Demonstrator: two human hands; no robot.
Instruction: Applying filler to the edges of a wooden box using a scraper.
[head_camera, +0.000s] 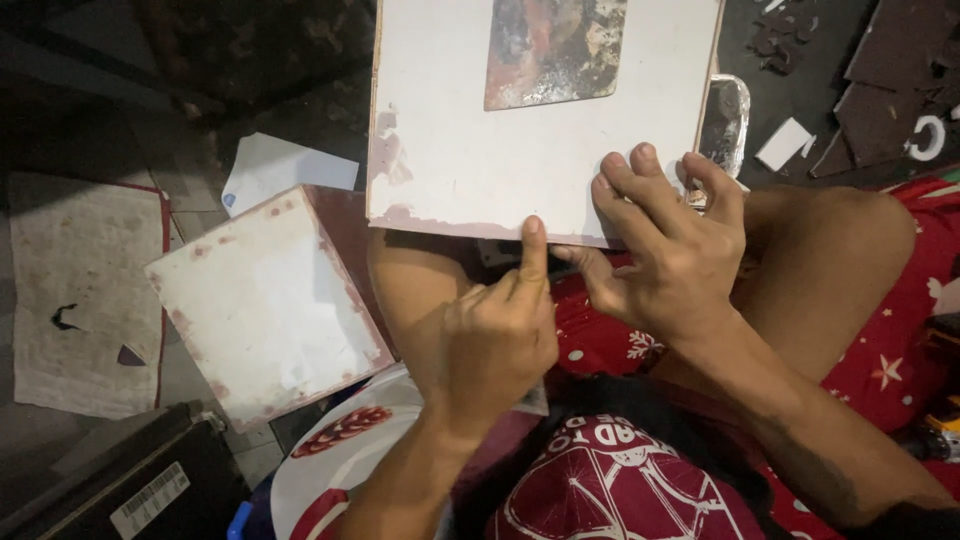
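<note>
A large white square tile (470, 130) rests on my knees, its near edge stained pink. A rust-mottled metal plate (553, 48) lies on its top middle. My right hand (670, 255) has its fingers spread over the tile's near right corner, touching the edge. My left hand (495, 335) is curled, with the index finger pointing up against the tile's near edge; something thin may be pinched in it, but I cannot tell.
A second white tile (265, 305) lies tilted at the left. A white paper sheet (285, 170) and a grey cloth mat (85, 290) lie on the floor. A clear glass object (725, 120) stands right of the big tile. Dark scraps (880, 90) litter the far right.
</note>
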